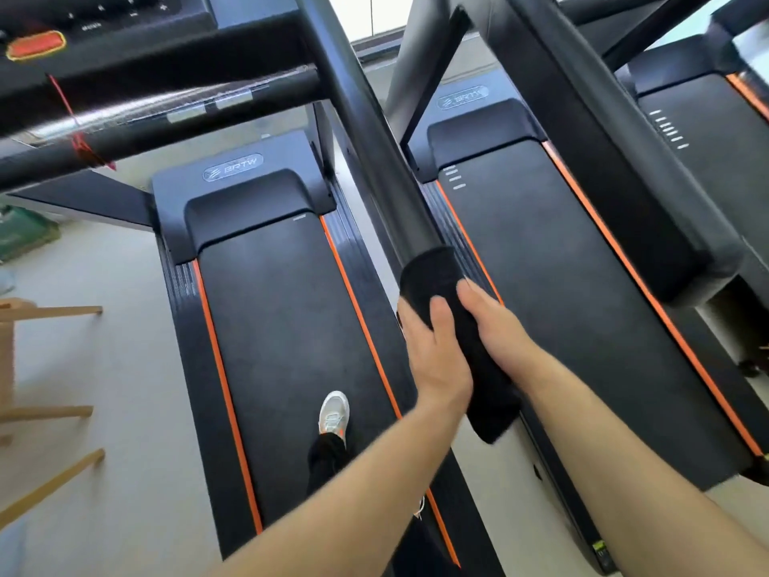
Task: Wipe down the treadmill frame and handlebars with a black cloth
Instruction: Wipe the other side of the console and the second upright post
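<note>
both hands, left hand [435, 351] and right hand [501, 331], clasp a soft black cloth [432, 270] wrapped around the smooth round handlebar [366, 131].

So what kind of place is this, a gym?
Probably a gym or a fitness showroom. At least two matching treadmills stand side by side: one belt underfoot, a second belt beside it, and a console with a red stop button above.

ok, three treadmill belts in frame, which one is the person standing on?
The leftmost belt: a white shoe stands on it. The middle belt and far-right belt show no foot.
</note>
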### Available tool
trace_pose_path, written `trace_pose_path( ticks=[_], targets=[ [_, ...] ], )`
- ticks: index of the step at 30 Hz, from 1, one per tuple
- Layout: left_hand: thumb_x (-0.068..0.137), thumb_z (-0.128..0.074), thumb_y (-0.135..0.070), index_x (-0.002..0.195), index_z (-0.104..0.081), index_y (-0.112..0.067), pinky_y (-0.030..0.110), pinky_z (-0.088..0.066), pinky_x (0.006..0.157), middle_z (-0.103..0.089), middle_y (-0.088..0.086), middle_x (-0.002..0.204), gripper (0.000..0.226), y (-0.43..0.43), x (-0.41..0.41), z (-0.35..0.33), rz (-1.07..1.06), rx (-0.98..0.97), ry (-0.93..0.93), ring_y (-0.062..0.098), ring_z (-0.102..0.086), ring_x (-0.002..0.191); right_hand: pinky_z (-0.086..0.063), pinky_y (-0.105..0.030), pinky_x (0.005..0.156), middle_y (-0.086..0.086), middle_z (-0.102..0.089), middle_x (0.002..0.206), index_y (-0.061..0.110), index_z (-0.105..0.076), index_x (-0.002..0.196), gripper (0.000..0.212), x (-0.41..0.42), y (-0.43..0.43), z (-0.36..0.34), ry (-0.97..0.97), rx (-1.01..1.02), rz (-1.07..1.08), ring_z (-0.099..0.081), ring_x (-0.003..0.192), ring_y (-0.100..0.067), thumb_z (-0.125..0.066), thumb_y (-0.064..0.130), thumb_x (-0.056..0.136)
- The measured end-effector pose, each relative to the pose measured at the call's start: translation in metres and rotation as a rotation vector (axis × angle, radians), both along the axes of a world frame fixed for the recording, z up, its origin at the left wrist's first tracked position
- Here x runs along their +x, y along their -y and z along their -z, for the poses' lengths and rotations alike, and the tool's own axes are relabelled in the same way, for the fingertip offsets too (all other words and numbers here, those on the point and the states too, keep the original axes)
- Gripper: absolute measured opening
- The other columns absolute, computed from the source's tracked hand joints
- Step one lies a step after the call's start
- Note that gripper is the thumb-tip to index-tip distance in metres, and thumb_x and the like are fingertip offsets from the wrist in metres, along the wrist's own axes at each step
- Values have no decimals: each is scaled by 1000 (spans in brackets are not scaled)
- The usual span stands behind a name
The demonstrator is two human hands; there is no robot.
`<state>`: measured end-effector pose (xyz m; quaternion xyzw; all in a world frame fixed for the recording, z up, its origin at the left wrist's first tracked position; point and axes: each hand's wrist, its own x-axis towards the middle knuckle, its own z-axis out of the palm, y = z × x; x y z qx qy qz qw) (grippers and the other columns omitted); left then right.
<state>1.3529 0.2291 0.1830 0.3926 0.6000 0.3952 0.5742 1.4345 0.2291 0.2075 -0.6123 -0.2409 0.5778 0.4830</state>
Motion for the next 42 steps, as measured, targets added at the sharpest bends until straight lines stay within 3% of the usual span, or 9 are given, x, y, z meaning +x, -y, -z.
trace_pose_path(
  ticks=[11, 15, 19, 23, 27, 30, 33, 37, 42],
  targets=[
    [80, -44, -70, 144, -43, -33, 46, -36, 114, -56, -3, 142, 74, -47, -1, 15, -4, -84, 14, 17, -50, 133, -56, -24, 79, 1, -76, 101, 16, -67, 116, 28, 4, -10, 2, -135, 93, 14, -71, 93, -12, -42, 12, 103],
    [86, -39, -65, 151, -35, -36, 41, -30, 118, -47, -13, 150, 71, -16, -3, 9, -12, -17, 48, 7, -42, 139, -51, -47, 95, 1, -74, 112, 19, -67, 124, 38, -11, 21, 21, 156, 118, 158, -67, 107, -20, -45, 25, 95],
    [89, -31, -62, 155, -26, -30, 38, -28, 118, -41, -12, 153, 73, 48, -2, 3, 38, 8, 8, 2, -36, 141, -53, -49, 88, 10, -73, 111, 26, -63, 131, 52, -24, 50, 48, 459, 136, 236, -67, 103, -12, -34, 40, 90],
    [87, -30, -67, 155, -22, -36, 33, -26, 119, -36, -18, 154, 75, 58, -1, 9, 49, -41, 13, -3, -32, 140, -55, -53, 78, -5, -72, 112, 34, -55, 132, 53, -24, 58, 61, 564, 201, 233, -68, 98, -25, -33, 58, 91],
    [95, -31, -60, 152, -25, -44, 32, -28, 118, -38, -23, 150, 59, 59, 4, 10, -32, -82, 78, -4, -35, 138, -50, -59, 92, -4, -61, 133, 36, -42, 143, 52, -26, 66, 61, 505, 166, 150, -61, 119, -25, -33, 53, 95],
    [92, -34, -62, 148, -41, -36, 35, -43, 107, -57, -7, 141, 62, 50, 3, 12, -87, -172, 181, 11, -53, 129, -43, -56, 106, 3, -48, 147, 34, -31, 150, 56, -24, 73, 45, 390, 171, 56, -50, 134, -21, -31, 54, 98],
    [101, -35, -49, 134, -61, -13, 37, -48, 101, -67, 11, 127, 56, 23, 1, 11, -216, -504, 516, 27, -63, 116, -27, -40, 120, 9, -27, 159, 29, -20, 156, 60, -28, 65, 26, 531, 239, -41, -26, 147, -8, -32, 44, 98],
    [101, -38, -45, 125, -68, -11, 38, -46, 105, -70, 14, 121, 51, 7, -3, 4, -249, -651, 598, 30, -65, 109, -26, -27, 118, 1, -32, 160, 17, -39, 151, 57, -22, 41, 22, 731, 352, -28, -28, 147, -5, -38, 31, 96],
    [93, -44, -59, 115, -71, -22, 41, -50, 100, -74, 4, 108, 51, 15, 4, -9, -269, -749, 280, 27, -67, 104, -37, -41, 115, 7, -61, 139, 13, -56, 141, 49, -12, 37, 55, 319, 276, 185, -50, 134, -9, -37, 21, 96]
  ],
)
